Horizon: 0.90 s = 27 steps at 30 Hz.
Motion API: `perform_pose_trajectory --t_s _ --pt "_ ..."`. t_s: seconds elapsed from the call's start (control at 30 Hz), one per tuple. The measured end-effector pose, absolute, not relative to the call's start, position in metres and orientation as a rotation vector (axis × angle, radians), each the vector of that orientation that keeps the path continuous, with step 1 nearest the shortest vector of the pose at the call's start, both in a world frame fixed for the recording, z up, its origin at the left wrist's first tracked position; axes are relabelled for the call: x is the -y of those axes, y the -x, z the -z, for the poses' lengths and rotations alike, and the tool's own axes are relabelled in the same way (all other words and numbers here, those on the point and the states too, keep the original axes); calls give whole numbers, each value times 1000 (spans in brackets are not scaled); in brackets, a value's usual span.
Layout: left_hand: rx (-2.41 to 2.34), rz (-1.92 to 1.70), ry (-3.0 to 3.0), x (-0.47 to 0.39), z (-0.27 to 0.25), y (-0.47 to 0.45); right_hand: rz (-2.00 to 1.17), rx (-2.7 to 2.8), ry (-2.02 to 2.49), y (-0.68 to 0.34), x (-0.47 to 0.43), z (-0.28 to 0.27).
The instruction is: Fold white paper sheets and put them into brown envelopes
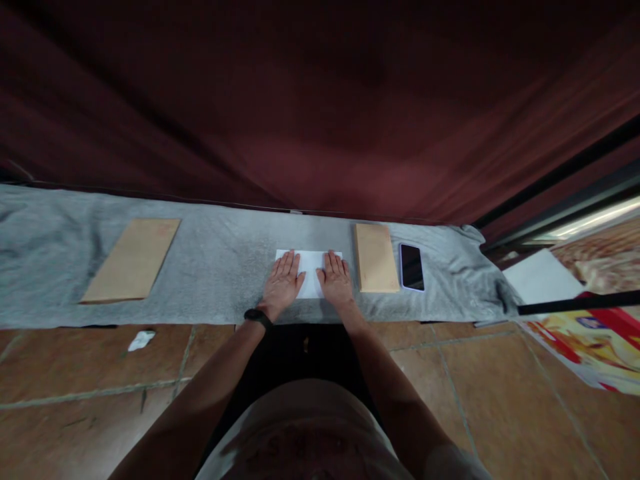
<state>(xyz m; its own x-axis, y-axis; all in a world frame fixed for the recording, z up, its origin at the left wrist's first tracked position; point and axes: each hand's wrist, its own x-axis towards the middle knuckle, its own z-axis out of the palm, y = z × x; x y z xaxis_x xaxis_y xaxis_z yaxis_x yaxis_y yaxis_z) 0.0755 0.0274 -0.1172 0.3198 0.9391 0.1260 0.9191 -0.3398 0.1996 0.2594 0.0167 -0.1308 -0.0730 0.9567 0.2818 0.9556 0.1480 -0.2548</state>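
Observation:
A white sheet of paper lies flat on the grey cloth in front of me. My left hand rests palm down on its left part, fingers stretched forward. On the right part of the paper lies my right hand, also flat with the fingers extended. Both thumbs point inward, with a strip of white paper showing between them. Just right of my right hand is a stack of brown envelopes; another brown envelope or stack lies far to the left.
A phone with a dark screen lies right of the brown stack. The grey cloth covers a long narrow surface, with a dark red curtain behind it. A colourful box stands at the right. White scrap lies on the tiled floor.

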Motion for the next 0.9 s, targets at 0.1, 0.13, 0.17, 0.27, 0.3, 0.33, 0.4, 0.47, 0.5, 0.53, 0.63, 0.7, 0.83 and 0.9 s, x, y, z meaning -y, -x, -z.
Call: perform_pose_trajectory --t_s 0.1,0.13,0.17,0.27,0.3,0.33,0.4,0.47,0.5,0.53,0.63,0.7,0.83,0.9 --pt "-1784 -349 -2446 -26 118 -70 14 2041 1832 -261 -14 131" --pt "-1794 -353 -2437 -25 119 -68 16 2037 1834 -262 -13 132" --pt "-1805 -357 -2429 -24 119 -66 15 2032 1836 -264 -12 132" --pt "-1839 -376 -2403 -21 120 -61 -3 2019 1838 -270 -9 130" --pt "-1850 -382 -2395 -20 120 -59 -11 2015 1843 -271 -8 129" --pt "-1859 -389 -2389 -19 120 -58 -20 2008 1854 -272 -7 128" --pt "-1868 -403 -2382 -17 121 -56 -35 1977 1900 -268 -7 123" --pt "-1873 -419 -2379 -16 121 -55 -53 1943 1940 -257 -8 119" --pt "-1874 -425 -2378 -15 121 -55 -66 1941 1938 -248 -8 117" --pt "-1873 -428 -2379 -15 121 -55 -88 1961 1910 -238 -8 116" --pt "-1856 -422 -2396 -15 120 -54 -147 2059 1780 -210 -4 117" --pt "-1842 -416 -2407 -15 120 -54 -147 2076 1754 -200 1 121" --pt "-1846 -407 -2405 -15 119 -54 -94 2060 1758 -207 10 127" --pt "-1853 -407 -2400 -15 119 -55 -76 2052 1767 -216 11 128"
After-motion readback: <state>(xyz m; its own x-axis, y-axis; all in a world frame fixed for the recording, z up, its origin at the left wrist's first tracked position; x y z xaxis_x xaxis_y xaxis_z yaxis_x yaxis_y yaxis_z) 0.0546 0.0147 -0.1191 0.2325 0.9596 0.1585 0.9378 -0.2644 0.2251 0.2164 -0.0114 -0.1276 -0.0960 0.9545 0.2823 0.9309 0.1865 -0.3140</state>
